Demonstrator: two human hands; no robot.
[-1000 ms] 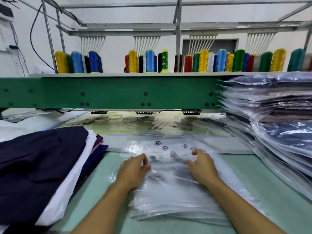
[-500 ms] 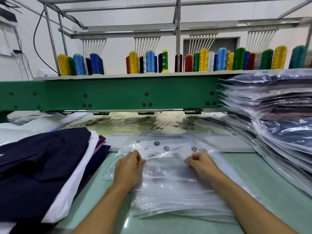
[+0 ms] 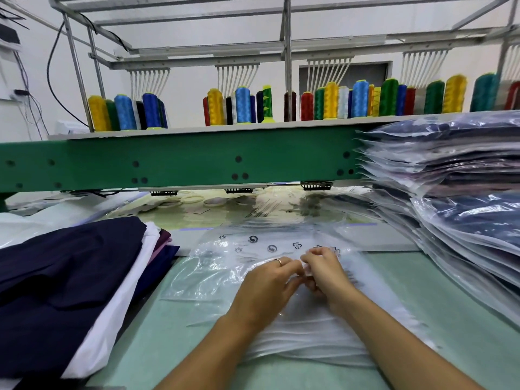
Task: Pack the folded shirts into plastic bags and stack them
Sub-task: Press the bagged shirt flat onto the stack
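On the pale-green table (image 3: 455, 313), the left hand (image 3: 267, 288) and right hand (image 3: 327, 273) pinch the top plastic bag (image 3: 222, 266), likely peeling it free. Opening its mouth comes next.

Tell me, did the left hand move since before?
Yes. The left hand slid right, away from the folded shirts, and is now next to the right hand on the plastic bags.

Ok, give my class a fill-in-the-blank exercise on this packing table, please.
The folded shirts lie on the person's ___ side.
The packed stack rises on the ___ side.
The left hand and right hand pinch a plastic bag lying ___ those two piles.
The thread spools stand above a ___ beam.
Missing words: left, right, between, green.
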